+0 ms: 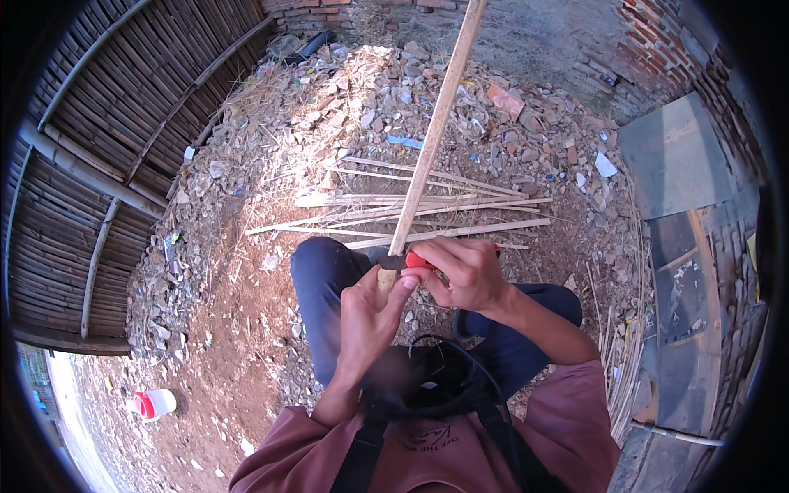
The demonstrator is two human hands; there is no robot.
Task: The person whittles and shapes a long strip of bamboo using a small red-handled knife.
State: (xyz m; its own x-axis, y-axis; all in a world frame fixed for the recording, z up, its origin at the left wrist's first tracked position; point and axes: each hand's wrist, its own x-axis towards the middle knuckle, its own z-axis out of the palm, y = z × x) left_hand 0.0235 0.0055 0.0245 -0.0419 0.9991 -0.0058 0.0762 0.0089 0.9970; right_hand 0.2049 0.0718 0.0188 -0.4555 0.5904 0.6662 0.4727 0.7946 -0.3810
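A long, pale bamboo strip (pixel 437 123) rises away from me, its near end down between my knees. Around that near end, thumb and fingers of my left hand (pixel 367 316) are closed. My right hand (pixel 464 273) grips the red handle of a knife (pixel 394 262), whose short dark blade lies across the strip. My left thumb tip is close to the right fingers, by the handle. Where the blade's edge meets the bamboo is too small to make out.
Several split bamboo strips (pixel 444 205) lie on the rubble ahead of my knees. A bamboo wall (pixel 140 99) stands left, a brick wall (pixel 534 49) at the back. Boards (pixel 682 156) lean at the right. A white container with a red lid (pixel 154 404) is at lower left.
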